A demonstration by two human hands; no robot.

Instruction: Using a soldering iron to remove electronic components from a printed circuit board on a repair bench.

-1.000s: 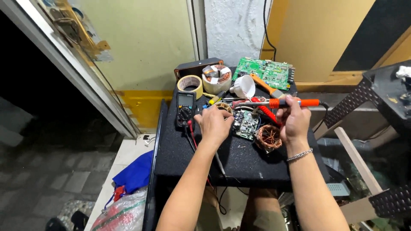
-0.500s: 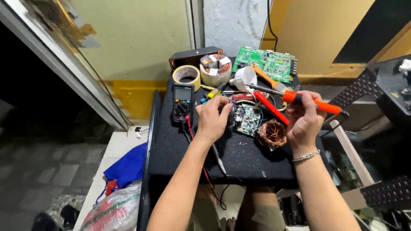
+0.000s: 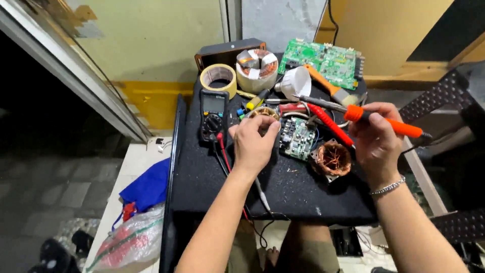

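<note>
Soldering iron (image 3: 364, 115), orange-handled, lies almost level in the right hand (image 3: 376, 144), its long axis running across the view: the metal tip points toward the white lamp housing (image 3: 295, 82), and the cord end points away from the small green circuit board (image 3: 297, 137). The fingers wrap closed round the orange grip, just above and to the right of that board. The left hand (image 3: 252, 144) rests at the board's left edge, fingers curled narrow and pinching something small there; what it pinches I cannot make out.

Taking the small circuit board as the centre: a copper-wound coil (image 3: 331, 161) sits just to its right on the black worktop (image 3: 212, 187). A multimeter (image 3: 213, 115) lies to its left, with red and black leads trailing toward the person. Beyond the board stand a roll of tan tape (image 3: 218, 79), a taped toroidal coil (image 3: 257, 68) and a larger green circuit board (image 3: 326, 60). A red-handled tool (image 3: 327, 123) lies slantwise just beside the board's far right corner. Well to the left, below the worktop, lie a blue cloth (image 3: 149, 187) and a clear plastic bag (image 3: 129, 242) with red contents.
</note>
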